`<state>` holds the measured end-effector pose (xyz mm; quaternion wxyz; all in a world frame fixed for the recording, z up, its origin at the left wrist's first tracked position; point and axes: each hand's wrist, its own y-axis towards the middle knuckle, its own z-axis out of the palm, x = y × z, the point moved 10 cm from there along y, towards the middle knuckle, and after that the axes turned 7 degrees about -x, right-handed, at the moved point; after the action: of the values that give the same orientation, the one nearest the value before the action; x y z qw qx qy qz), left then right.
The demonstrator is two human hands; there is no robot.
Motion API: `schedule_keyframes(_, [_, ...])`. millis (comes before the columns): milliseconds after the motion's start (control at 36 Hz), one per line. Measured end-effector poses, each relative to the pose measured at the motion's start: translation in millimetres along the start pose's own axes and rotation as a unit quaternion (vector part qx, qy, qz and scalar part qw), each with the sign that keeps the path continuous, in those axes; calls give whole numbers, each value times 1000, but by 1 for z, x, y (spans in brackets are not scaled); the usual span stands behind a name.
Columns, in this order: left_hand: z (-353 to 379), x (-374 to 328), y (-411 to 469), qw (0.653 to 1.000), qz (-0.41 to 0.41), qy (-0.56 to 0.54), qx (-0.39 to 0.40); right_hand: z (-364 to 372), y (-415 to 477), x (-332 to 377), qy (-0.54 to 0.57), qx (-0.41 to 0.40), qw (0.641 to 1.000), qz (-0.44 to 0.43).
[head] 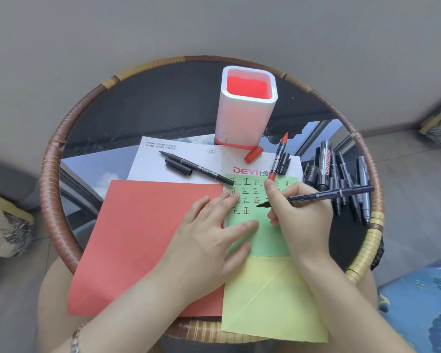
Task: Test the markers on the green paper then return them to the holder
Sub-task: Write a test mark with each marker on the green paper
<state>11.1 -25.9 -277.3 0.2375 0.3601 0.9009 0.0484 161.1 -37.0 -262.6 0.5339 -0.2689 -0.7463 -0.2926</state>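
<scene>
The green paper (270, 238) lies at the table's middle right, with rows of black and red test marks on its upper part. My left hand (209, 238) presses flat on its left edge. My right hand (295, 212) grips a black marker (326, 196), uncapped, its tip on the green paper beside the marks. A white holder (245, 110) with a red inside stands at the back. A black marker (196, 168) with its cap beside it and a red marker (278, 156) lie uncapped above the green paper.
Several dark markers (341, 179) lie piled at the right by the woven rim (51, 189) of the round glass table. A red sheet (143, 240), a yellow sheet (270, 301) and a white printed sheet (150, 159) lie around the green paper. A red cap (253, 154) sits by the holder.
</scene>
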Motion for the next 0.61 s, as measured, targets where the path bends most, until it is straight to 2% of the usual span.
schedule_keyframes(167, [-1,-2,0,1000,5,6,0,0,1,-3,-46,-6,999,-27])
schedule_keyframes(611, [-1,-4,2,1000,8,15,4,8,1,2,-83,4,995,-58])
